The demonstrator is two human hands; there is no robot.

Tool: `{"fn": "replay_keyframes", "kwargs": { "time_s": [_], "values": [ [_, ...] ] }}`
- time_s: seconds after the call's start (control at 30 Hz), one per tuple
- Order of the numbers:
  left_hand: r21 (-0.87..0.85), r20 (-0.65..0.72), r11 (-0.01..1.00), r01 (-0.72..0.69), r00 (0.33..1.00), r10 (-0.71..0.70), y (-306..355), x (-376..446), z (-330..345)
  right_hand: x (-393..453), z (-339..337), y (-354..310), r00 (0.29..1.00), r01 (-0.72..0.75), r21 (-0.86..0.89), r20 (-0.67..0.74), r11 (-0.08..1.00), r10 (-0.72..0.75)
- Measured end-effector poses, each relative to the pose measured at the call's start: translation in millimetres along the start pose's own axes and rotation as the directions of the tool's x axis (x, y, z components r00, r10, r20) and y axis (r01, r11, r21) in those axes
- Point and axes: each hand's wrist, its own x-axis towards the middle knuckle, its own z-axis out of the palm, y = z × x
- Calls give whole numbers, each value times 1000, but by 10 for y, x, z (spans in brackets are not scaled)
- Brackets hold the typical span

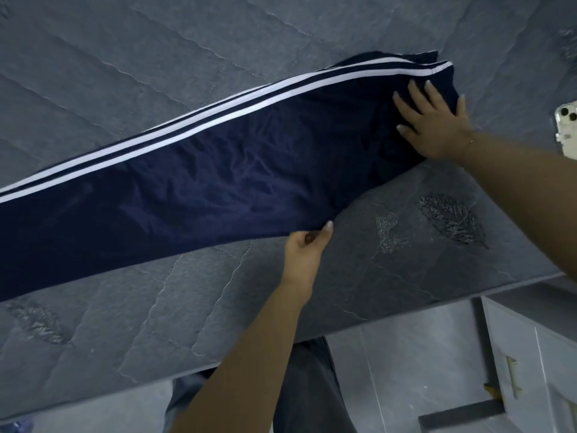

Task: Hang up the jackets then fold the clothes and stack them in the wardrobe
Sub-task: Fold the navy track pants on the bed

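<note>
At four o'clock on the trousers (218, 182), the right hand (434, 126) lies flat, its fingers (415, 95) spread and pressing the cloth to the bed (187, 307). Toward six o'clock the left hand (304, 248) pinches the trousers' near edge between thumb and curled fingers. Navy with two white side stripes, the trousers stretch from one o'clock to nine o'clock across the grey quilt. A phone (566, 123) lies at three o'clock, well apart
</note>
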Motion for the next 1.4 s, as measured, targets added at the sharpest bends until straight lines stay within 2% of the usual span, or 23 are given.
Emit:
{"fn": "replay_keyframes", "kwargs": {
  "time_s": [0.07,0.17,0.2,0.23,0.27,0.3,0.33,0.37,0.4,0.47,0.5,0.57,0.63,0.73,0.8,0.9,1.0,1.07,1.13,1.2,1.3,1.33,1.4],
  "values": [
    [-112,-82,982,154,983,-164,-38,-81,13,13,17,-26,1000,-3,9,5,1000,3],
    [-80,-136,939,334,930,-342,-98,-158,62,22,53,-25,1000,5,12,-10,1000,-5],
    [-9,-167,958,286,944,-283,-141,-189,66,12,52,-18,1000,12,28,-18,1000,-12],
    [137,-204,980,143,972,-113,-180,-225,50,-17,44,-21,999,20,71,-43,997,-17],
    [365,-193,928,-73,969,152,-199,-255,10,-67,37,-35,994,37,148,-107,988,-22],
    [595,-86,753,-282,909,409,-210,-257,-41,-140,38,-63,975,72,255,-221,964,-14],
    [751,80,503,-428,815,574,-222,-203,-96,-231,46,-101,932,115,372,-361,921,29],
    [821,243,263,-506,727,642,-237,-101,-145,-334,70,-143,868,150,490,-481,859,124],
    [850,361,89,-520,696,621,-244,29,-184,-440,113,-187,799,150,611,-538,778,269],
    [880,467,-154,-450,757,457,-229,299,-243,-620,239,-282,707,141,874,-418,466,570],
    [870,491,-248,-425,786,375,-212,427,-269,-678,284,-338,706,124,973,-226,196,671],
    [830,537,-365,-421,779,324,-190,634,-342,-715,349,-386,777,16,945,195,-328,599],
    [806,565,-420,-417,754,336,-134,731,-382,-687,384,-323,839,-81,834,353,-546,414],
    [811,584,-348,-471,619,525,-104,715,-408,-584,351,-237,882,-57,809,316,-585,351],
    [813,521,-191,-550,540,661,-59,693,-428,-513,265,-247,912,-49,775,292,-630,288],
    [775,475,-42,-630,538,696,128,679,-463,-410,111,-258,955,-41,713,234,-700,182],
    [705,484,110,-700,589,647,501,735,-484,-306,-19,-235,960,-22,696,217,-718,180],
    [713,394,301,-633,718,574,832,852,-554,-281,-105,-277,949,40,733,186,-679,256],
    [739,338,456,-496,858,386,1098,1013,-638,-320,-183,-373,915,159,816,89,-556,393],
    [818,332,377,-435,891,309,1216,1123,-652,-411,-291,-550,882,266,880,-58,-393,467],
    [894,283,209,-396,861,423,1235,1179,-606,-571,-447,-968,858,378,906,-265,-192,440],
    [890,220,271,-367,865,450,1239,1164,-605,-627,-475,-1131,853,408,901,-321,-144,411],
    [805,57,534,-258,930,364,1265,1118,-670,-744,-483,-1453,842,461,887,-430,-22,325]
  ]
}}
